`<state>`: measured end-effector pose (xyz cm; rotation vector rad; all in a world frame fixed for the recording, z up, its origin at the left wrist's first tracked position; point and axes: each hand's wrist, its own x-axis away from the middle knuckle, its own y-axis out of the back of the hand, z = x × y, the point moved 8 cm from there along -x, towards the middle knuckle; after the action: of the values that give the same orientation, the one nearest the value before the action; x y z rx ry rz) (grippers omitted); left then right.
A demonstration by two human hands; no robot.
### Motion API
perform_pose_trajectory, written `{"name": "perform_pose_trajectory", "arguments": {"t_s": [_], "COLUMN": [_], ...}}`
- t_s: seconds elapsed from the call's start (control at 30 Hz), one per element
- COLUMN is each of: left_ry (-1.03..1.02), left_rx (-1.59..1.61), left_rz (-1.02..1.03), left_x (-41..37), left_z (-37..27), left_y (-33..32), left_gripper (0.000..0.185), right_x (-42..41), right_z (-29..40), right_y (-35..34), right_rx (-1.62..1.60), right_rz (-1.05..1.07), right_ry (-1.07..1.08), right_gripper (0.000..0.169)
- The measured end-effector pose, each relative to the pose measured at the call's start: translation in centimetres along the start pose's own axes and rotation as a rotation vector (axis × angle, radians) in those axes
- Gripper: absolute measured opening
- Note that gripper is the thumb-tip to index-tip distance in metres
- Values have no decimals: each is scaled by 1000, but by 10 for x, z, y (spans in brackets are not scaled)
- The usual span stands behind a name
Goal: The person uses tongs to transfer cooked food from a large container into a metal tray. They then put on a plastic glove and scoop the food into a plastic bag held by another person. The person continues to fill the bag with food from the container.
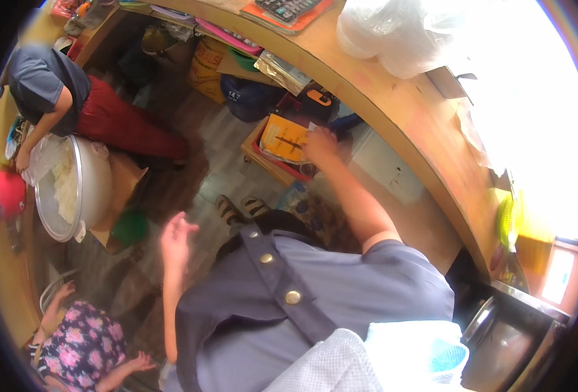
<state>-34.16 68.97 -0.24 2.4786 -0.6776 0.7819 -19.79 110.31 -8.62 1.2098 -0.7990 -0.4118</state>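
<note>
My right hand point(321, 147) reaches down to the right edge of a yellow-orange booklet or packet point(284, 138), with its fingertips at a small white piece; whether it grips either cannot be made out. The booklet lies on a red tray point(301, 173) over a cardboard box point(250, 146), below the curved wooden counter. My left hand point(177, 232) hangs in the air over the floor, palm up and fingers partly spread, holding nothing. Sandalled feet point(230, 209) show on the floor between my two arms.
A person point(48, 83) at the upper left holds a clear plastic bag by a large pot of rice point(90, 171). Another person in a floral top point(80, 338) is at the lower left. The wooden counter point(392, 108) curves along the right, bearing white plastic bags point(399, 39). A metal basin point(505, 343) stands lower right.
</note>
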Motion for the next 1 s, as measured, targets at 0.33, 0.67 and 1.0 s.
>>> {"name": "perform_pose_trajectory", "arguments": {"t_s": [0.33, 0.67, 1.0], "left_ry": [-279, -206, -253], "left_rx": [-204, -199, -286], "left_rz": [94, 102, -61], "left_x": [5, -13, -35], "left_z": [-38, 1, 15], "left_y": [-61, -42, 7], "left_gripper": [40, 35, 80], "right_x": [-10, 0, 40], "right_z": [-110, -100, 221], "right_y": [35, -23, 107], "right_rx": [-426, -751, -765], "right_rz": [-636, -363, -264], "right_ry": [-521, -341, 516], "right_gripper": [68, 41, 52]}}
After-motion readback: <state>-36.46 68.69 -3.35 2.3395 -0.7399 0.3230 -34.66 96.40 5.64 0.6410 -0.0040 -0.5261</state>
